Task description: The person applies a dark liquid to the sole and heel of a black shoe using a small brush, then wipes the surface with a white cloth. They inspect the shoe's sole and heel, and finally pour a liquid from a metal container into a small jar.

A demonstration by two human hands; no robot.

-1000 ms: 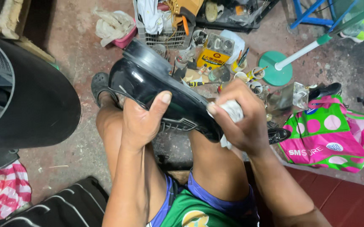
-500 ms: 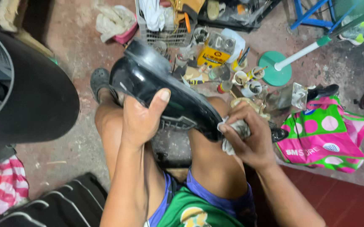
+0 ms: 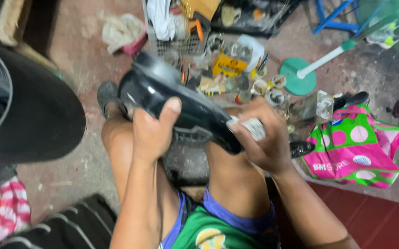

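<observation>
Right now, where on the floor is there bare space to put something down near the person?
Bare floor lies left of the left hand, between the white rag and the big black round object. Another patch sits beside the left knee. Beyond the black shoe and right hand, small jars and the colourful bag crowd the floor.

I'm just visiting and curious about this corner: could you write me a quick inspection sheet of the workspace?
Surface: bare concrete floor, stained and dusty.
Job's things: black shoe held over the knees; small white cloth pressed against its end.
Clutter: small jars and tins, wire basket, rag, green and pink bag.
Hands: left hand grips the shoe's side; right hand holds the cloth.
Cables: nothing seen.
Surroundings: blue stool legs, green round base with white pole, black fan housing, striped cloth.
</observation>
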